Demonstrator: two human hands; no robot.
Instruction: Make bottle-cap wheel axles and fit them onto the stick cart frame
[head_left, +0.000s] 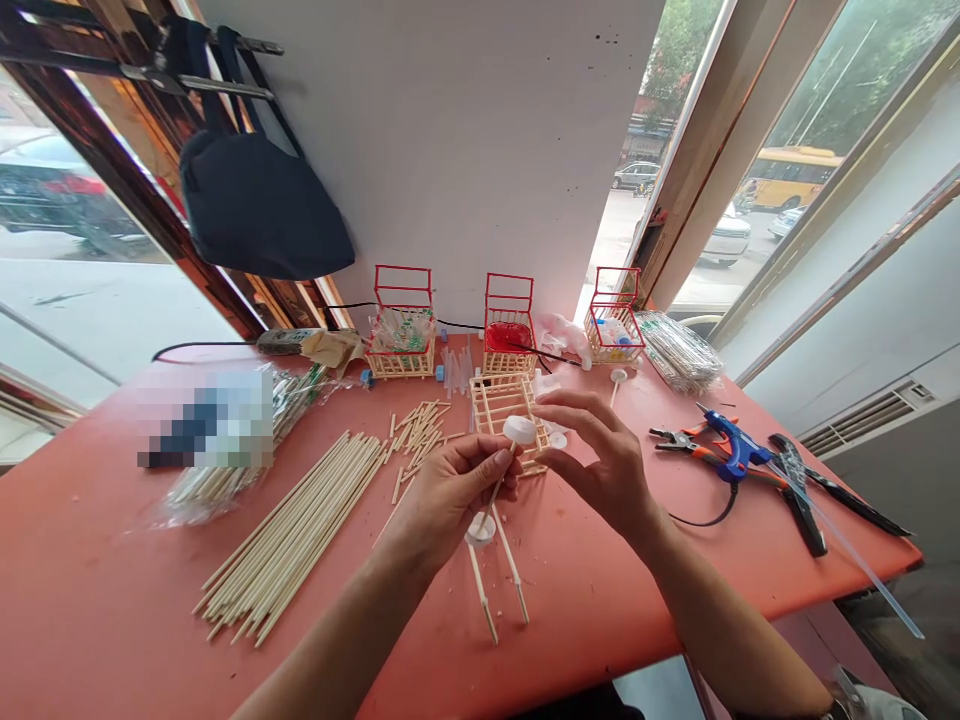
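Observation:
My left hand point(461, 485) is closed on a thin wooden stick point(492, 498) that has a white round cap point(519, 430) at its upper end and another white cap point(480, 528) at its lower end. Just right of the upper cap, my right hand point(600, 460) is open, its thumb and fingers apart around air. Behind and below the hands lies a wooden stick frame point(499, 400) with crossbars; two long sticks point(510, 560) extend from it toward the front. My left hand partly hides the frame.
Long sticks point(300, 535) and short pieces point(420, 430) lie left. Three stick baskets point(401, 360) with red handles stand at the back. A blue glue gun point(735, 450) and pliers point(675, 440) lie right, near a bagged stick bundle point(679, 350). A dark bag point(262, 205) hangs upper left.

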